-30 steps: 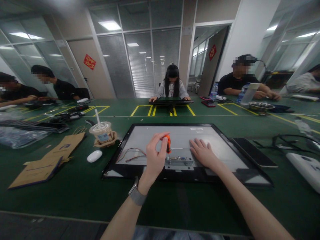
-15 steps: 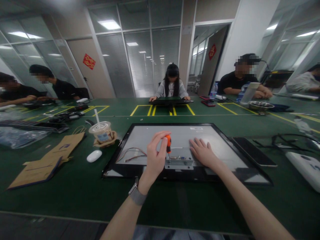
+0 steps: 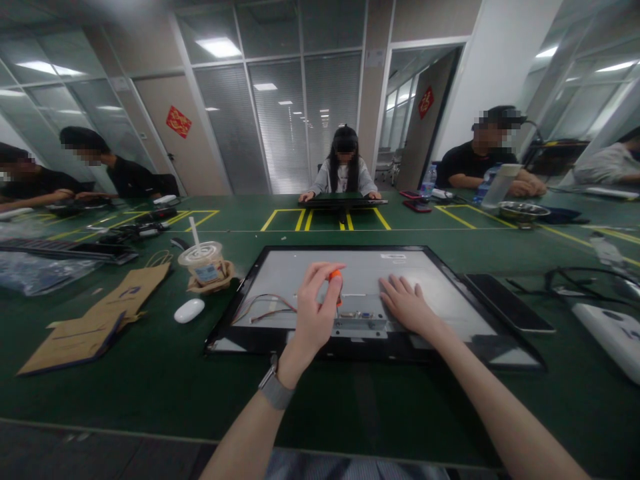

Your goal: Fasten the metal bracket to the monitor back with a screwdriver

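A monitor panel (image 3: 440,280) lies face down on the green table in front of me, its grey metal back up. My left hand (image 3: 315,313) is closed round a small orange-handled screwdriver (image 3: 336,276), held upright with its tip at the metal connector bracket (image 3: 363,325) near the panel's front edge. My right hand (image 3: 407,308) lies flat, fingers spread, on the panel just right of the bracket. Thin coloured wires (image 3: 265,308) run across the panel to the left of my left hand.
An iced drink cup with a straw (image 3: 204,264), a white mouse (image 3: 189,311) and brown paper bags (image 3: 95,317) lie to the left. A dark tablet (image 3: 507,303), cables and a white device (image 3: 613,337) lie to the right. Several people sit round the table's far and side edges.
My left hand has closed more over the screwdriver's orange handle, so less of it shows. The right hand and the panel have stayed put.
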A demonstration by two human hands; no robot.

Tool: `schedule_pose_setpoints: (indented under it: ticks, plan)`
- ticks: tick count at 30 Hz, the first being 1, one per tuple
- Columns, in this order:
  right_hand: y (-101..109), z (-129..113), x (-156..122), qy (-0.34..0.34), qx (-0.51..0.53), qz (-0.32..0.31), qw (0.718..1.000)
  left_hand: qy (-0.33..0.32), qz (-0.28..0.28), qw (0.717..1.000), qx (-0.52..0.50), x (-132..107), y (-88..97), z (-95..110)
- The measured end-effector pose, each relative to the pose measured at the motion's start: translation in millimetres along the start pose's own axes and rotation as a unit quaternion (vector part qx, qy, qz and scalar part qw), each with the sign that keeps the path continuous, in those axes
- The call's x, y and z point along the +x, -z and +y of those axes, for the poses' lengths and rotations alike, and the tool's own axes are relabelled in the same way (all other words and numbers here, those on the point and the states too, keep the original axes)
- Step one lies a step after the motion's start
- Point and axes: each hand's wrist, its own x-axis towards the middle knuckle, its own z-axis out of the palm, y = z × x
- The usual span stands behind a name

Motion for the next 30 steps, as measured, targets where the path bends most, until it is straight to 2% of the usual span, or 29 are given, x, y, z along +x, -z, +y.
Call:
schedule_pose_setpoints:
  ticks: [19,26,30]
  plan:
    - [5.7,-2.5,-1.4,-0.007,0.002,-0.01,1.0,0.003,-0.058,0.998,-0.002,-3.7,-1.8,-3.5]
    - [4.6,-2.8,-2.4,-0.001,0.001,0.004,1.0,-0.017,-0.024,1.0,0.009,-1.9,-1.9,-4.5]
    - [5.8,-2.5,-2.7,0.001,0.0,0.001,1.0,-0.007,-0.005,1.0,-0.007,-1.1,-1.2,-4.5]
